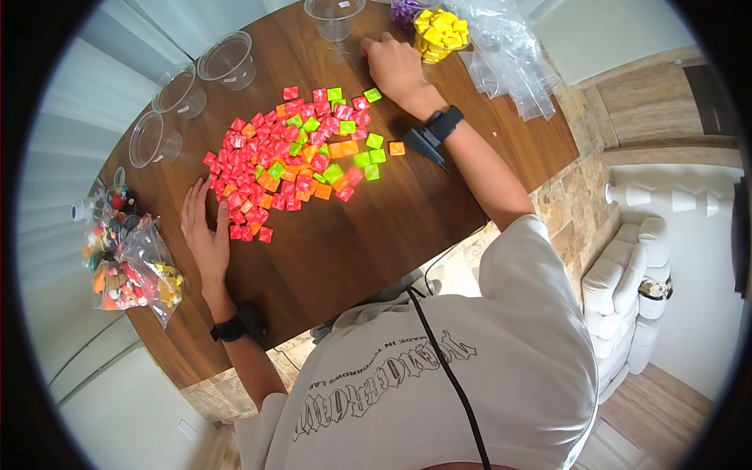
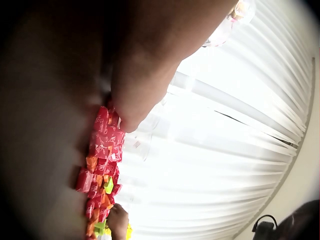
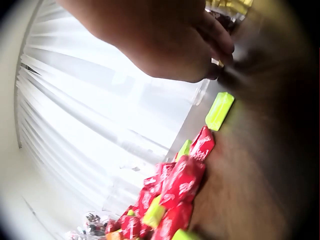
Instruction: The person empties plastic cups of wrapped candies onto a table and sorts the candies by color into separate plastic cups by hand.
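Note:
A wide pile of wrapped pieces [image 1: 262, 157], mostly red with some orange and green, lies on the wooden table. The left hand [image 1: 207, 235] rests at the pile's left edge, fingers extended and touching its side; in the left wrist view the hand [image 2: 150, 70] is partly dark. Beyond the pile, near the cup of yellow pieces [image 1: 440, 35], is the right hand [image 1: 395, 70], its fingers bent downward. In the right wrist view the right hand's fingertips [image 3: 220, 67] are close together above a green piece [image 3: 220, 111]; whether they hold anything is unclear.
Clear plastic cups [image 1: 227, 61] line the far left edge, with another cup [image 1: 335, 19] at the top. Purple pieces [image 1: 406, 13] sit beside the yellow ones. Empty clear bags [image 1: 509, 59] lie at the right; filled bags [image 1: 129, 258] stand at the left.

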`<action>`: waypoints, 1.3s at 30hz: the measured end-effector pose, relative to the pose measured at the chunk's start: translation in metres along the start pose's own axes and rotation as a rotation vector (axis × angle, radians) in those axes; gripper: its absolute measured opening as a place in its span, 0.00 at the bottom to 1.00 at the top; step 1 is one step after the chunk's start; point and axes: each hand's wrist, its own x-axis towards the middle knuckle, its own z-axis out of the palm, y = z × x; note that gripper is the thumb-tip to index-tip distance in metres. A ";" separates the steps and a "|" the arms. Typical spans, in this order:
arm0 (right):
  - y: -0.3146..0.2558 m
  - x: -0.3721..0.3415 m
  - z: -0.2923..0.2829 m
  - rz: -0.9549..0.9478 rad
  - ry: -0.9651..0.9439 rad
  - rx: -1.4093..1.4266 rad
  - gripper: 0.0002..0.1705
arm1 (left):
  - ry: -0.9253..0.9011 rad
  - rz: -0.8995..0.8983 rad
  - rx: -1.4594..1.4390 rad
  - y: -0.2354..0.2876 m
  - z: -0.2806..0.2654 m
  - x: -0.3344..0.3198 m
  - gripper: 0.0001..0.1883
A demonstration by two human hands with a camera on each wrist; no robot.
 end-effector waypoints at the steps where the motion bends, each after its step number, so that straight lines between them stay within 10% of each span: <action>1: -0.002 -0.008 -0.006 0.004 -0.003 -0.003 0.08 | 0.004 0.004 -0.005 0.000 0.000 0.000 0.23; 4: -0.008 -0.032 -0.032 0.022 -0.140 0.132 0.09 | 0.001 0.018 0.006 -0.001 0.001 0.001 0.23; 13: 0.064 -0.022 -0.098 0.218 0.544 0.205 0.14 | 0.008 0.021 -0.004 0.001 0.000 0.001 0.23; 29: 0.051 -0.009 -0.092 0.227 0.553 0.270 0.11 | 0.006 -0.002 0.027 0.003 -0.001 0.002 0.23; 32: 0.011 0.022 -0.094 -0.030 0.554 0.326 0.10 | 0.012 -0.011 0.022 0.004 -0.001 0.002 0.23; 38: -0.012 0.071 -0.055 -0.087 -0.160 0.062 0.18 | 0.018 0.071 0.018 0.008 -0.008 0.001 0.25; 39: -0.017 0.063 -0.055 -0.309 0.248 0.194 0.11 | 0.003 0.073 0.008 0.008 -0.008 0.000 0.26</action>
